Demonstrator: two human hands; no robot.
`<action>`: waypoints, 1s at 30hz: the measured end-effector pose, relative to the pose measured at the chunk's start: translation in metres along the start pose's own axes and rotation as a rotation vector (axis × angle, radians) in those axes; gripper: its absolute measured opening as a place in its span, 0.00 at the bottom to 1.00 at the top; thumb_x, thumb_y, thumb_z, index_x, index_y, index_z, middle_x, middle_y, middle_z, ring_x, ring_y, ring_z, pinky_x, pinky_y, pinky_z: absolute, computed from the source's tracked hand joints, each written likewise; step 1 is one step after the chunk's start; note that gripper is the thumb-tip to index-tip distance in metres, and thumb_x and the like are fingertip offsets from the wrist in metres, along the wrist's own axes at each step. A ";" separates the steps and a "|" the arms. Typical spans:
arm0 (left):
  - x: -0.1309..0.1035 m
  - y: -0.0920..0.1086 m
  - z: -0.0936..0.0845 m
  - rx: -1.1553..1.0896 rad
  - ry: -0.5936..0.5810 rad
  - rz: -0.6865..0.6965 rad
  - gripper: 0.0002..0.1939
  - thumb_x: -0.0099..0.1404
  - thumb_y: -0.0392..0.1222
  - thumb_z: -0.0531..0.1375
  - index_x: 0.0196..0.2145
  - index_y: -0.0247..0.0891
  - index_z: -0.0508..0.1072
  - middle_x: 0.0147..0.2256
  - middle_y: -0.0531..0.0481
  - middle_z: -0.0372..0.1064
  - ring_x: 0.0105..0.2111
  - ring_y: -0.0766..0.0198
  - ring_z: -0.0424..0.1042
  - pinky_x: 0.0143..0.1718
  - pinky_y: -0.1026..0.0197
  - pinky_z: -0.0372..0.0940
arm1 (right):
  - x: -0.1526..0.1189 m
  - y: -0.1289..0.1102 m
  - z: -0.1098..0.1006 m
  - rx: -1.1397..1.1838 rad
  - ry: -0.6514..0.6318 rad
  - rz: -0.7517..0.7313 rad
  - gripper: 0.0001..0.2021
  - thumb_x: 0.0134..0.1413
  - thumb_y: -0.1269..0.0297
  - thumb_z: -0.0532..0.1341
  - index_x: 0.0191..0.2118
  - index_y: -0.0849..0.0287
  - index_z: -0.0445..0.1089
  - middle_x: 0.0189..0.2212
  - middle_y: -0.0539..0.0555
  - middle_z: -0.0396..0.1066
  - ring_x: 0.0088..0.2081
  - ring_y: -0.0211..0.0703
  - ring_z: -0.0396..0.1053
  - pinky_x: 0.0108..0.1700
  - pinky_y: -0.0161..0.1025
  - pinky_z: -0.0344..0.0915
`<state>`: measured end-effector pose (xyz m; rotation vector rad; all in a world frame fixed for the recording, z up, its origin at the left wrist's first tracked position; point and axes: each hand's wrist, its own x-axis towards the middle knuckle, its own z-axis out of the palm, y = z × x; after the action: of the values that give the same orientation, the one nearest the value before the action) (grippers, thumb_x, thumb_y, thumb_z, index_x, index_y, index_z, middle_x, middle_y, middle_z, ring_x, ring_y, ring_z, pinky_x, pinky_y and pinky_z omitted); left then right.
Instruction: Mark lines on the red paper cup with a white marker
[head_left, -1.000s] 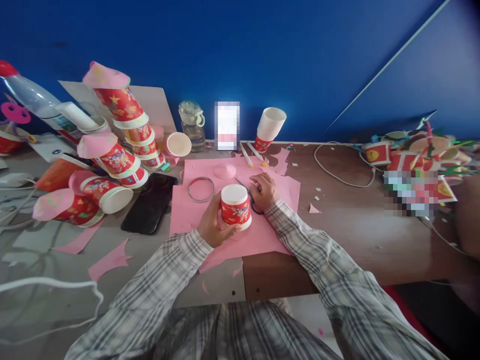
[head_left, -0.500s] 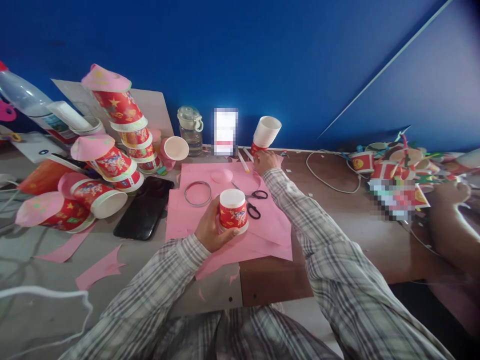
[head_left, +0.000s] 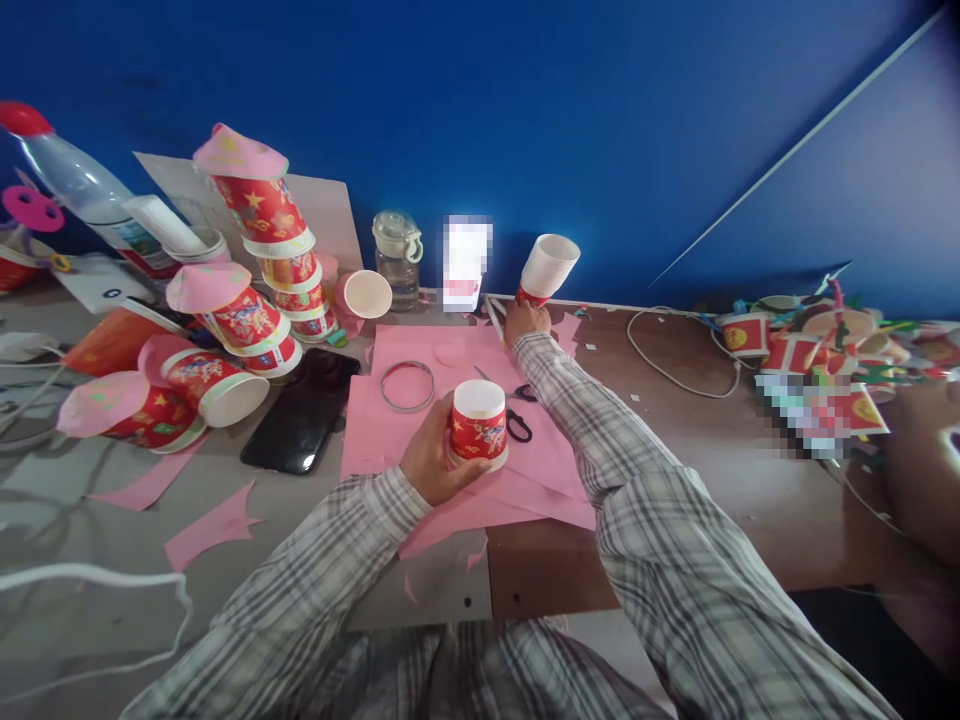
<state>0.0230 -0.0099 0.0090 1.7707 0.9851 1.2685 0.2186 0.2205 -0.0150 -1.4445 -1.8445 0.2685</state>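
My left hand (head_left: 433, 458) is wrapped round a red printed paper cup (head_left: 480, 430), held upside down with its white base up, over the pink paper sheets (head_left: 420, 480). My right hand (head_left: 527, 320) reaches to the back of the table, beside a white pen-like stick (head_left: 495, 318) and in front of the lower end of a tilted stack of paper cups (head_left: 551, 265). Its fingertips are hidden, so any grip there cannot be seen. Black-handled scissors (head_left: 519, 427) lie on the pink paper just right of the held cup. A thin ring (head_left: 407, 387) lies to its left.
Cup towers with pink cone tops (head_left: 262, 215) stand or lie at left, near a black phone (head_left: 300, 410). A lidded water jar (head_left: 397, 260) and a blurred bright screen (head_left: 463, 265) are at the back. At right are piled paper-cup crafts (head_left: 817, 340) and another person's arm (head_left: 922, 480).
My right hand has shifted left relative to the cup stack, towards the white stick. The camera view has turned slightly left. My left hand still holds the cup.
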 end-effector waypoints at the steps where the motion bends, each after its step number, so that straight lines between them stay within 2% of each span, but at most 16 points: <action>1: 0.000 0.000 0.000 -0.006 -0.001 0.001 0.36 0.50 0.48 0.64 0.53 0.39 0.55 0.47 0.41 0.62 0.46 0.50 0.65 0.48 0.46 0.65 | 0.000 -0.003 -0.002 -0.031 0.001 0.034 0.11 0.58 0.65 0.54 0.44 0.65 0.63 0.44 0.60 0.65 0.42 0.44 0.67 0.44 0.46 0.66; 4: 0.001 0.003 0.000 -0.023 -0.002 -0.007 0.36 0.50 0.48 0.65 0.53 0.39 0.55 0.47 0.41 0.61 0.47 0.50 0.64 0.49 0.46 0.64 | -0.002 -0.014 -0.015 -0.084 0.016 0.106 0.04 0.54 0.74 0.56 0.35 0.71 0.64 0.38 0.62 0.66 0.36 0.37 0.64 0.42 0.42 0.61; 6: 0.001 0.004 0.000 -0.057 -0.001 -0.019 0.35 0.50 0.48 0.64 0.53 0.40 0.55 0.47 0.41 0.62 0.47 0.51 0.64 0.49 0.47 0.64 | -0.003 -0.026 -0.032 -0.093 0.037 0.116 0.06 0.48 0.77 0.58 0.35 0.69 0.63 0.36 0.60 0.65 0.33 0.37 0.62 0.40 0.41 0.60; 9: 0.002 0.004 0.001 -0.158 0.025 -0.046 0.35 0.51 0.49 0.64 0.53 0.39 0.55 0.48 0.41 0.62 0.48 0.52 0.65 0.49 0.48 0.65 | -0.013 -0.050 -0.063 -0.061 0.116 0.090 0.06 0.47 0.76 0.56 0.33 0.63 0.62 0.33 0.56 0.64 0.34 0.40 0.62 0.38 0.41 0.61; 11: 0.004 0.001 0.001 -0.248 0.056 -0.076 0.35 0.51 0.51 0.64 0.53 0.37 0.55 0.48 0.39 0.62 0.47 0.52 0.65 0.48 0.49 0.66 | -0.028 -0.071 -0.084 0.212 0.245 0.085 0.03 0.47 0.73 0.55 0.31 0.59 0.59 0.27 0.52 0.62 0.29 0.41 0.62 0.33 0.40 0.62; 15: 0.007 -0.003 0.003 -0.432 0.060 -0.203 0.33 0.50 0.55 0.64 0.49 0.35 0.59 0.45 0.40 0.65 0.43 0.54 0.68 0.45 0.50 0.68 | -0.077 -0.110 -0.108 0.783 0.138 0.075 0.02 0.51 0.68 0.51 0.30 0.55 0.56 0.20 0.46 0.55 0.21 0.36 0.57 0.26 0.37 0.59; 18: 0.009 -0.004 0.003 -0.463 0.039 -0.262 0.33 0.49 0.56 0.64 0.47 0.35 0.61 0.44 0.40 0.67 0.43 0.54 0.69 0.44 0.51 0.68 | -0.117 -0.126 -0.107 0.983 0.182 0.094 0.04 0.49 0.66 0.55 0.33 0.54 0.58 0.21 0.46 0.55 0.18 0.34 0.53 0.20 0.35 0.53; 23: 0.012 -0.004 -0.001 -0.438 0.079 -0.333 0.37 0.47 0.60 0.64 0.48 0.34 0.62 0.44 0.41 0.67 0.44 0.53 0.68 0.45 0.49 0.67 | -0.157 -0.131 -0.092 1.102 0.019 0.084 0.07 0.48 0.62 0.59 0.33 0.54 0.60 0.24 0.48 0.63 0.20 0.37 0.61 0.21 0.37 0.57; 26: 0.013 -0.004 -0.002 -0.431 0.083 -0.350 0.37 0.46 0.60 0.64 0.48 0.33 0.62 0.44 0.40 0.67 0.44 0.52 0.68 0.47 0.47 0.66 | -0.167 -0.130 -0.085 1.066 0.062 0.091 0.06 0.51 0.60 0.57 0.35 0.53 0.60 0.24 0.48 0.64 0.20 0.39 0.62 0.22 0.39 0.61; 30: 0.013 -0.004 -0.001 -0.486 0.068 -0.340 0.36 0.48 0.58 0.64 0.48 0.33 0.62 0.46 0.38 0.67 0.46 0.49 0.68 0.48 0.44 0.65 | -0.176 -0.129 -0.080 0.847 0.093 -0.010 0.08 0.53 0.58 0.52 0.40 0.47 0.63 0.27 0.49 0.67 0.24 0.44 0.67 0.32 0.51 0.69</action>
<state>0.0238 0.0034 0.0113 1.1426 0.8774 1.2252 0.1887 -0.0035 0.0390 -0.8298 -1.3851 0.8428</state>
